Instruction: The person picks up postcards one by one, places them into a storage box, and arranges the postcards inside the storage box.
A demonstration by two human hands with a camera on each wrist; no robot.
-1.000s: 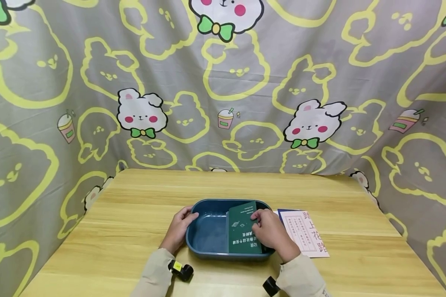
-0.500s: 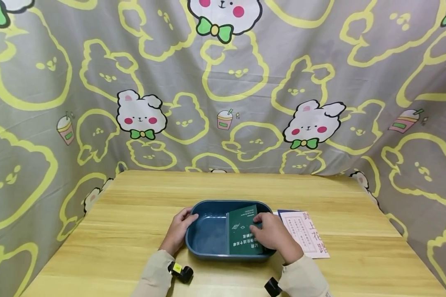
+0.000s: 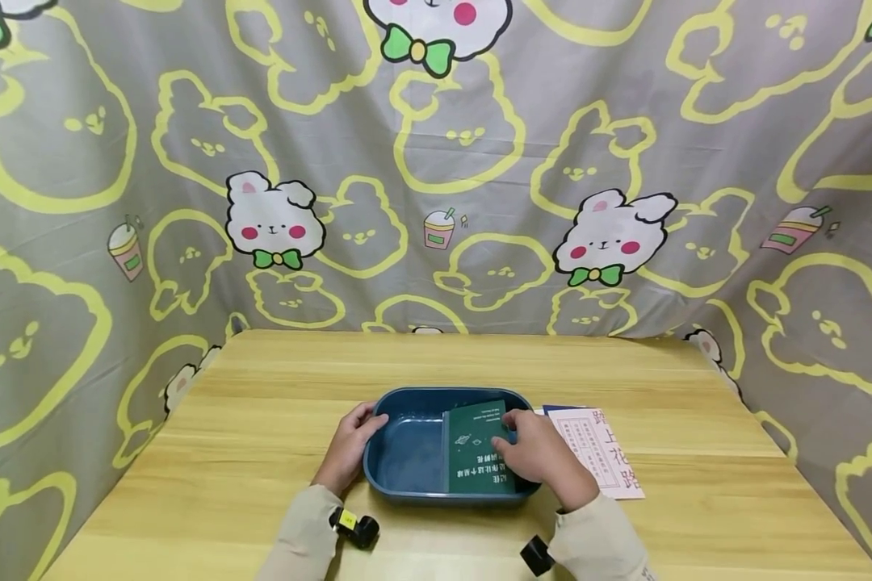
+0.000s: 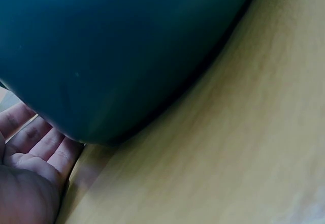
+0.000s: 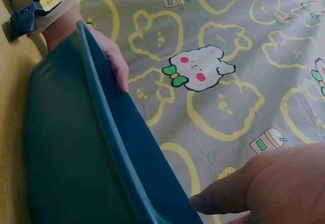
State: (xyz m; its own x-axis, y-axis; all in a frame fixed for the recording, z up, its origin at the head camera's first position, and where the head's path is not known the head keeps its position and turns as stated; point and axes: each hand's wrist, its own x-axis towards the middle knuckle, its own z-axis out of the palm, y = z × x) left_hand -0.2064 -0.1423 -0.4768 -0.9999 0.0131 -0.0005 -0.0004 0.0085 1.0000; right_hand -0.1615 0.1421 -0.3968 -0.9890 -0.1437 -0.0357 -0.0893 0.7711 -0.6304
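1. I place the green booklet (image 3: 472,460) inside the dark teal tub (image 3: 410,456), in its right-hand portion, with the tub's bare floor to its left. Its long axis runs near to far, across the tub's own side-to-side length. Its slanting top edge suggests to me that it lies tilted, right side higher.

2. The relation I judge decisive is at the booklet's right edge: my right hand (image 3: 541,452) is much the nearer, coming over the tub's right end with thumb and forefinger bent at that edge. The booklet thus lies just to the left of this hand's palm. The other fingers are hidden, so I cannot tell whether it pinches the booklet or only touches it.

3. My left hand (image 3: 349,444) is across the tub, well apart from the booklet, which lies to its right. It grips the tub's left end, thumb over the rim, fingers extended along the outer wall.

4. Just outside the tub's right end, I see a pale pink booklet (image 3: 596,456) with red lettering, overlapping a blue item (image 3: 555,409) on the wooden tabletop (image 3: 262,436).

5. Behind everything hangs a grey curtain (image 3: 378,145) with cartoon rabbits.
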